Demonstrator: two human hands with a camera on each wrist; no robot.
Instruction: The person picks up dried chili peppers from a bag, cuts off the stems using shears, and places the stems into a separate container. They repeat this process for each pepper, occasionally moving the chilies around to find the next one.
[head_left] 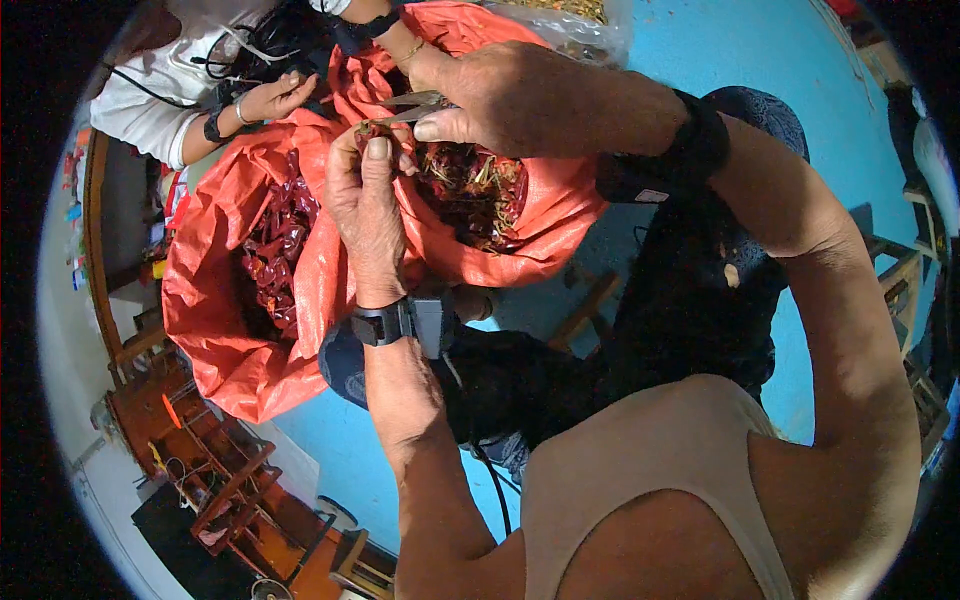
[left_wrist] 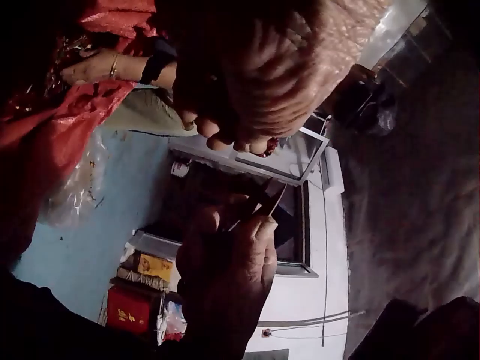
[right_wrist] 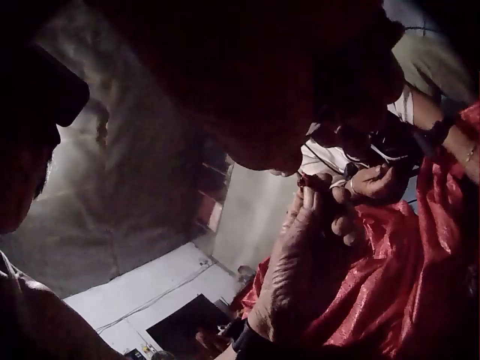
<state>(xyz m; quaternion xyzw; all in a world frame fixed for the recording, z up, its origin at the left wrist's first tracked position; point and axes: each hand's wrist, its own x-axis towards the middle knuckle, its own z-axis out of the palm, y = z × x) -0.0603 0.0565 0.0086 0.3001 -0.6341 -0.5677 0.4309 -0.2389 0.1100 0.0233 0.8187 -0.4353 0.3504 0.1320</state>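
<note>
My left hand (head_left: 372,215) pinches a dried red chilli (head_left: 372,131) between thumb and fingers, above the sacks. Close at its right, my right hand (head_left: 530,100) grips scissors (head_left: 424,99), blades parted and pointing toward the chilli. In the left wrist view the scissor blades (left_wrist: 268,202) stick out from the shadowed right hand (left_wrist: 229,277). The right wrist view shows the chilli (right_wrist: 304,181) at the left fingertips, while the near hand is mostly dark. Below lie an orange-red sack (head_left: 225,345) of whole dried chillies and another sack (head_left: 550,225) holding chilli bits and stems.
Another person's hand (head_left: 275,98) is beyond the left sack, and their other arm (head_left: 400,40) reaches in at the top. A clear plastic bag (head_left: 605,40) stands on the blue floor (head_left: 700,50). Wooden furniture (head_left: 230,490) lines the lower left.
</note>
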